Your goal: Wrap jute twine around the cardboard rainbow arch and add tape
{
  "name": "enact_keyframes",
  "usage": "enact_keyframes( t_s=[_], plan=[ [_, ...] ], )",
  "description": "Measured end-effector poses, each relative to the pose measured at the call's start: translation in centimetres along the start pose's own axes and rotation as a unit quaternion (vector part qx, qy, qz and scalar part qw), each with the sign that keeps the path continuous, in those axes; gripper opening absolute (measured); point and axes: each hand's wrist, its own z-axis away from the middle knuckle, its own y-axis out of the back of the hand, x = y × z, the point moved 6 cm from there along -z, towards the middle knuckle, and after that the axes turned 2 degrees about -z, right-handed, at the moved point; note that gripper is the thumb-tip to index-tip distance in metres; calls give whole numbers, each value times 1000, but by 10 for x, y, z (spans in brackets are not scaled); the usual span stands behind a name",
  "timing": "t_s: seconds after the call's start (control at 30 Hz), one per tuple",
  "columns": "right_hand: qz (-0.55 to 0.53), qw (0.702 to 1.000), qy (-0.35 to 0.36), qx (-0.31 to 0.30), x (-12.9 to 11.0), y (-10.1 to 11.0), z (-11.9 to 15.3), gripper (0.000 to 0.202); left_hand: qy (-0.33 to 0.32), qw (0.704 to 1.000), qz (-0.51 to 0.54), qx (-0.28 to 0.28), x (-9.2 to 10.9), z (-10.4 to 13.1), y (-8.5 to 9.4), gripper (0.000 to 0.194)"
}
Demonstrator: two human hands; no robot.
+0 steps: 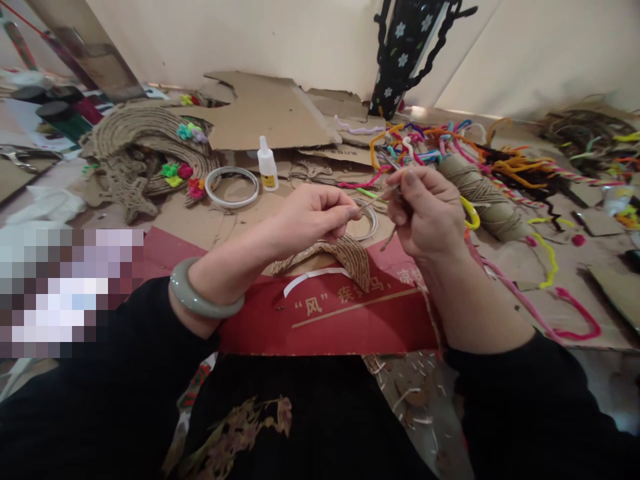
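Note:
My left hand (pixel 313 217) is closed, its thumb and fingers pinching the end of a thin jute twine (pixel 373 200) that runs across to my right hand (pixel 427 217). My right hand is closed on the same twine and on small scissors (pixel 387 160) whose metal tips stick up above its fingers. The two hands sit close together above a small jute-wrapped cardboard piece (pixel 345 257) lying on a red cardboard sheet (pixel 330 313). A pale green bangle (pixel 197 300) circles my left wrist.
A white glue bottle (pixel 267 163) and a tape ring (pixel 231 187) stand beyond my left hand. A spool of jute twine (pixel 487 197) and many coloured pipe cleaners (pixel 450 143) lie to the right. A jute-wrapped craft with small flowers (pixel 150 150) is at far left.

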Motion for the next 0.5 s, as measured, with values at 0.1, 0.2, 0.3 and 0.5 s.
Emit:
enact_keyframes(
  t_s=[0.1, 0.2, 0.3, 0.5],
  plan=[
    [-31, 998, 9, 52, -5, 17, -5, 37, 22, 1000, 10, -10, -5, 2, -1, 19],
    [-38, 998, 8, 50, -6, 20, -5, 38, 46, 999, 23, -4, -11, 2, 0, 20],
    [-9, 1000, 1, 28, -3, 15, -4, 41, 50, 999, 18, 8, -14, 0, 4, 21],
    [64, 998, 11, 9, 5, 15, -5, 43, 23, 1000, 5, 5, -14, -3, 5, 22]
  ],
)
